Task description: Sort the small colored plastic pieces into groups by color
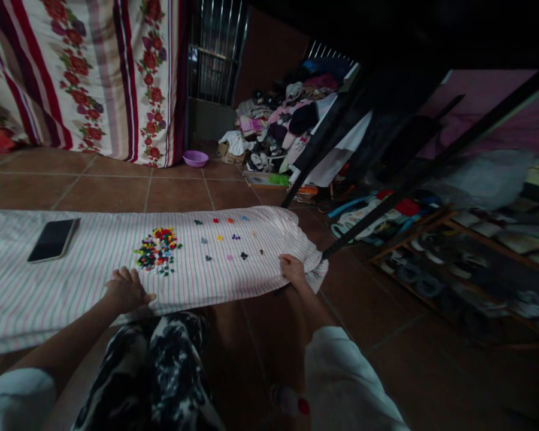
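My left hand [126, 291] lies on the striped cloth [94, 239] near its front edge, fingers stretched out and holding nothing. Just beyond it is a mixed heap of tiny coloured pieces [158, 248], too small for me to name their kind. To the right, small groups sorted by colour stand in rows, among them yellow pieces [220, 237], black pieces [244, 256] and a brown piece [261, 252]. My right hand [293, 269] is at the cloth's right end, its fingers closed together. Whatever they may hold is hidden.
A dark-screened phone [54, 240] lies on the cloth at the left. Dark slanting poles [341, 239] rise by the right end. On the tiled floor are a purple basin [195, 158], a pile of clothes [282, 126] and a shoe rack [413, 239].
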Motion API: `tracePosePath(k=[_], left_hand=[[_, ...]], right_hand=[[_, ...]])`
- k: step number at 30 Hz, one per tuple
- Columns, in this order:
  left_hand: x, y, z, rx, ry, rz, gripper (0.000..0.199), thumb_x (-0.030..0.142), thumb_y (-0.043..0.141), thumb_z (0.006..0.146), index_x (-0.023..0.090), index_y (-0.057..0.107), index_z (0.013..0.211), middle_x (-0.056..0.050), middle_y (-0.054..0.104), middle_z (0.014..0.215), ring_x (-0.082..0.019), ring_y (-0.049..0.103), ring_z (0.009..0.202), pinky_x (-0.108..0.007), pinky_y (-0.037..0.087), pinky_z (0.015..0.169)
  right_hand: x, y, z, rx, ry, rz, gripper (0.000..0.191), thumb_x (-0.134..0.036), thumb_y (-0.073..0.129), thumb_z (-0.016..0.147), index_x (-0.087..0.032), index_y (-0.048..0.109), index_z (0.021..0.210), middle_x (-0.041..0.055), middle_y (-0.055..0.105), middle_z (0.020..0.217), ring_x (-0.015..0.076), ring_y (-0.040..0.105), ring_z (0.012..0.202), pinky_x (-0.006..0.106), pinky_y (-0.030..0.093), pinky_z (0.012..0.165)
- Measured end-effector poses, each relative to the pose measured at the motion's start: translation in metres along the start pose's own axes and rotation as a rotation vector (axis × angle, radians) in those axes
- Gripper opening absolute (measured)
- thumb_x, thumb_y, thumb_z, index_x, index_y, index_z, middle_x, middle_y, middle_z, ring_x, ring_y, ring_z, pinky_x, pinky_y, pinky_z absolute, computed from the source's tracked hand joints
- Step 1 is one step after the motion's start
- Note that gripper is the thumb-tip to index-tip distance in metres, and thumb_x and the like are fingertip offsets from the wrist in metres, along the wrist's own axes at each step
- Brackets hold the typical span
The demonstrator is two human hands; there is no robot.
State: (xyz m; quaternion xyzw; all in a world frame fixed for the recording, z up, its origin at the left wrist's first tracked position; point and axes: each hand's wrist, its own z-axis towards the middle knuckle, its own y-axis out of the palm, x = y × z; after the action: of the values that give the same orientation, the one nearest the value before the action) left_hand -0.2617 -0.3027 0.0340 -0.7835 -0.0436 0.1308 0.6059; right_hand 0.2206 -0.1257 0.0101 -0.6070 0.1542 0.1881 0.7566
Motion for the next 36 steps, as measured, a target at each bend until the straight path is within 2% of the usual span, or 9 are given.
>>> tracePosePath(k=[4,9,15,21,27,31,36], left_hand=[[0.001,-0.002,-0.002,0.017,0.019,-0.003,0.092,0.062,0.037,0.074,-0.012,0.043,0.128,-0.040,0.047,0.124,-0.052,0.044,0.116,-0.054,0.041,0.081],[0.003,-0.006,-0.005,-0.050,-0.002,0.050,0.091,0.060,0.036,0.078,-0.013,0.036,0.134,-0.042,0.038,0.134,-0.051,0.040,0.122,-0.053,0.041,0.084],[0.007,-0.008,-0.008,-0.034,-0.016,0.045,0.094,0.062,0.037,0.079,-0.012,0.032,0.137,-0.044,0.032,0.138,-0.052,0.036,0.126,-0.054,0.042,0.084],[0.008,-0.002,-0.004,-0.057,-0.031,0.094,0.094,0.063,0.037,0.080,-0.009,0.028,0.140,-0.042,0.026,0.143,-0.053,0.032,0.130,-0.057,0.040,0.086],[0.008,0.002,-0.003,-0.036,-0.039,0.058,0.096,0.065,0.041,0.079,-0.009,0.029,0.140,-0.041,0.025,0.144,-0.055,0.029,0.130,-0.060,0.040,0.088],[0.008,0.002,-0.003,-0.037,-0.036,0.036,0.096,0.065,0.042,0.079,-0.009,0.029,0.140,-0.040,0.025,0.144,-0.056,0.028,0.131,-0.061,0.039,0.089],[0.008,-0.001,-0.004,-0.057,-0.046,0.052,0.097,0.066,0.041,0.079,-0.008,0.027,0.141,-0.039,0.023,0.145,-0.055,0.027,0.132,-0.061,0.039,0.090]], right_hand=[[-0.014,0.006,-0.011,-0.025,0.071,0.158,0.031,-0.022,0.044,0.076,-0.020,0.071,0.091,0.0020,0.072,0.084,0.0170,0.066,0.079,0.028,0.054,0.078],[-0.048,0.033,-0.023,-0.069,-0.052,0.229,0.026,-0.021,0.047,0.077,-0.021,0.070,0.089,0.0030,0.072,0.091,0.0166,0.066,0.088,0.028,0.051,0.087],[-0.091,0.064,-0.023,-0.023,-0.125,0.096,0.028,-0.017,0.053,0.077,-0.017,0.068,0.100,0.0082,0.068,0.100,0.0173,0.062,0.087,0.031,0.048,0.091],[-0.116,0.074,-0.019,0.020,-0.157,-0.012,0.028,-0.012,0.052,0.079,-0.016,0.068,0.101,0.0099,0.066,0.100,0.0202,0.058,0.099,0.031,0.045,0.092],[-0.147,0.088,-0.032,-0.106,-0.318,0.048,0.027,-0.012,0.047,0.084,-0.017,0.068,0.099,0.0083,0.067,0.102,0.0174,0.059,0.096,0.027,0.044,0.089],[-0.163,0.095,-0.036,-0.116,-0.273,-0.041,0.028,-0.013,0.050,0.083,-0.014,0.067,0.106,0.0097,0.067,0.107,0.0195,0.056,0.104,0.029,0.040,0.094],[-0.168,0.094,-0.036,-0.128,-0.259,-0.146,0.032,-0.011,0.048,0.084,-0.014,0.067,0.110,0.0096,0.065,0.114,0.0196,0.054,0.108,0.031,0.034,0.098]])
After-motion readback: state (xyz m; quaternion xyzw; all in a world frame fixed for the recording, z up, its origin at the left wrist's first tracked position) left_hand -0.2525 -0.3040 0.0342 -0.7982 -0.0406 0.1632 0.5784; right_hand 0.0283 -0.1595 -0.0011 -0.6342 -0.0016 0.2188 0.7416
